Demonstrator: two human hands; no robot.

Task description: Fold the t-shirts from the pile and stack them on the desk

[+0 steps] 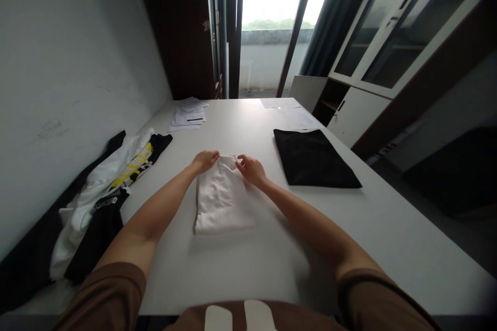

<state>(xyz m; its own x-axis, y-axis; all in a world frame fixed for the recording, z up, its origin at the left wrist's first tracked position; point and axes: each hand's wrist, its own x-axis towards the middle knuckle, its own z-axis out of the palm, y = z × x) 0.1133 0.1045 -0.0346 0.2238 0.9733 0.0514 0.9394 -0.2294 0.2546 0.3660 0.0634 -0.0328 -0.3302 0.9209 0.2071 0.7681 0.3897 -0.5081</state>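
A cream-white folded garment [222, 201] lies on the white table [240, 263] in front of me. My left hand [205, 160] pinches the far left corner of this garment, fingers closed on the cloth. My right hand [251, 169] grips its far right corner in the same way. Both arms reach forward over the table on either side of the cloth.
A folded black garment [314, 159] lies to the right. A heap of white, black and yellow clothes [104, 191] sits along the left wall. Papers [188, 115] lie at the far left, more sheets [289, 113] at the far right. A cabinet [388, 46] stands right.
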